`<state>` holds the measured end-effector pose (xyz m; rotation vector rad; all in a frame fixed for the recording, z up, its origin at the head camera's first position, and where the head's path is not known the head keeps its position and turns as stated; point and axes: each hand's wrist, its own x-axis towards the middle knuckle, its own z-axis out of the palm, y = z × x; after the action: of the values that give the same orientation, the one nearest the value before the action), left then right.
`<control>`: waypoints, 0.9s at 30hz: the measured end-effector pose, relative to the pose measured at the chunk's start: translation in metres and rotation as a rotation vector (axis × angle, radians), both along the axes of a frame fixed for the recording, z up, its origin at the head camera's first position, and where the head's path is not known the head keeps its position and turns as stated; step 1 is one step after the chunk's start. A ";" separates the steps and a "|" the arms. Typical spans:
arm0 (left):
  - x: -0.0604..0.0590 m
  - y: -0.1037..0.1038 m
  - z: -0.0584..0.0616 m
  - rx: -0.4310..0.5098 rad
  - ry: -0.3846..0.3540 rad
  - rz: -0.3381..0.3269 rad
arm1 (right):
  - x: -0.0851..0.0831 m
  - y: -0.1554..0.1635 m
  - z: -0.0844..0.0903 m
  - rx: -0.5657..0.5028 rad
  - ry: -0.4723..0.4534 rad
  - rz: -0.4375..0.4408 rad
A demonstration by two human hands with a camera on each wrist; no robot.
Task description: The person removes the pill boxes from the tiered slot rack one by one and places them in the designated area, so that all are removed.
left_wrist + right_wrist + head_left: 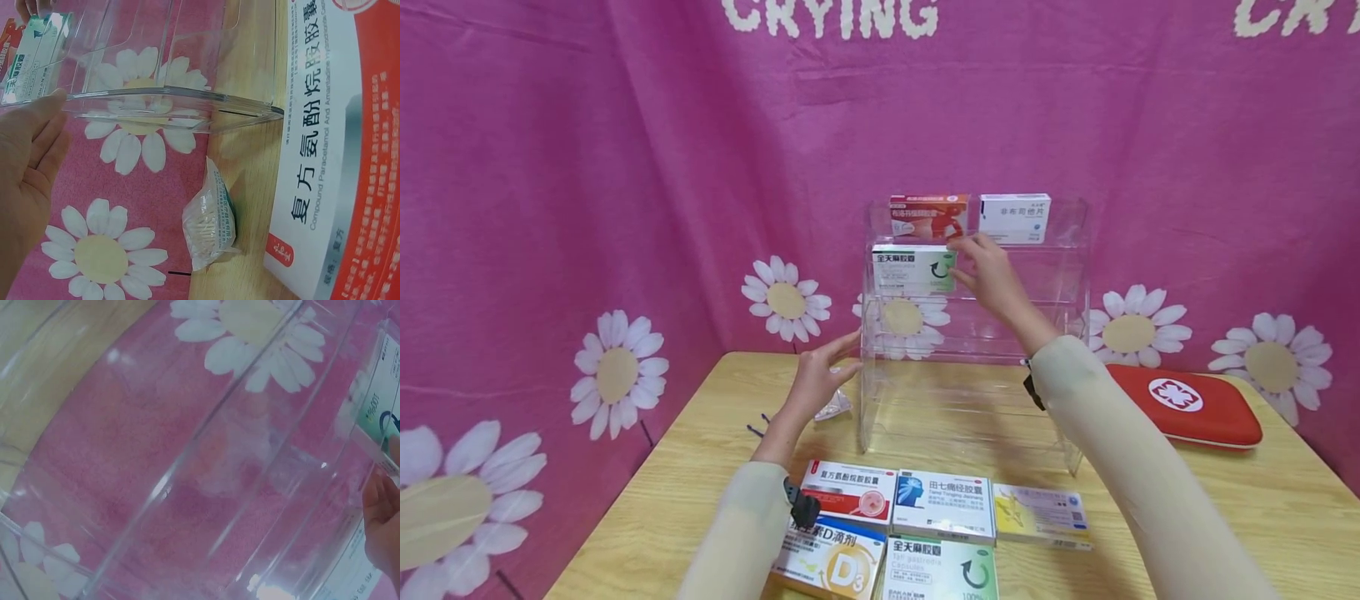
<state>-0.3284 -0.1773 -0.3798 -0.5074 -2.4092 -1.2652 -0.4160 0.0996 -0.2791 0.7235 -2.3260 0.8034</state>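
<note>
In the head view my right hand (992, 275) pinches the right end of a white and green medicine box (912, 268) on the second tier of a clear acrylic rack (973, 417). The thumb lies at the box's front. From the right wrist, that same box (380, 400) and part of the hand (382, 515) appear at the frame's right edge. My left hand (820, 379) is at the rack's left side, its fingers stretched out. Seen from the left wrist, a fingertip of this hand (31, 150) is right at the rack's side edge.
An orange-red box (928, 217) and a white box (1013, 219) stand on the top tier. Several medicine boxes, among them a Vitamin D one (831, 557), lie in front. A red first-aid case (1187, 407) is at right, a small plastic packet (211, 219) at left.
</note>
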 end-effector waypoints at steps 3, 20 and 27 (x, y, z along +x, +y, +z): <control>-0.001 0.000 0.000 -0.014 0.007 0.000 | 0.000 -0.004 -0.002 -0.028 0.013 0.000; 0.000 -0.001 0.000 -0.016 0.047 -0.020 | 0.014 0.008 -0.006 -0.258 0.130 0.044; 0.001 -0.001 0.001 -0.016 0.063 -0.022 | 0.023 0.030 -0.001 -0.368 0.166 0.002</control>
<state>-0.3271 -0.1781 -0.3790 -0.5708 -2.3695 -1.2213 -0.3932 0.1294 -0.2797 0.6033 -1.9570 1.0904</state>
